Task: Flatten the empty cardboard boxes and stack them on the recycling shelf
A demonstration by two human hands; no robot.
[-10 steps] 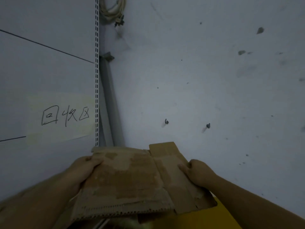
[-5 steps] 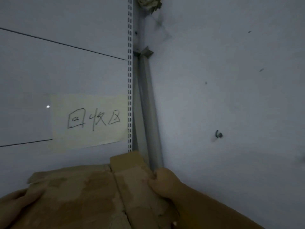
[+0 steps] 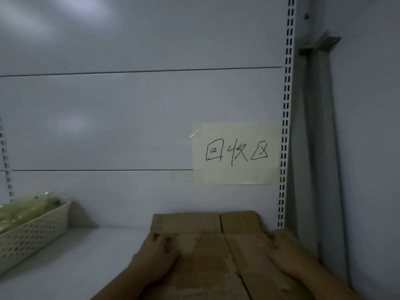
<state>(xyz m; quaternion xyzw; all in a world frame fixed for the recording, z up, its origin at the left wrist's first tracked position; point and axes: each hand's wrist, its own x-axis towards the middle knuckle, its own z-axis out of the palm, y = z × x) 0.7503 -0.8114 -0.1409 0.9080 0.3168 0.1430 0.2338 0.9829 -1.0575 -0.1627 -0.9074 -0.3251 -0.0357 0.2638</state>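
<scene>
A flattened brown cardboard box (image 3: 207,252) lies low in the middle of the view, over the white shelf (image 3: 97,256), its far flaps close to the back panel. My left hand (image 3: 155,258) grips its left edge, fingers curled over the top face. My right hand (image 3: 285,256) holds its right edge near the slotted upright. Both forearms come in from the bottom. Whether the cardboard rests on the shelf or hovers just above it, I cannot tell.
A paper label (image 3: 236,153) with handwritten characters is stuck on the back panel above the cardboard. A white perforated basket (image 3: 32,232) with pale green packets stands at the left. A slotted upright (image 3: 285,126) and a grey bracket post (image 3: 320,148) bound the right side.
The view has swung left and the cardboard has moved forward onto the shelf area under the label. The basket has come into view. Both hands still hold the cardboard's edges.
</scene>
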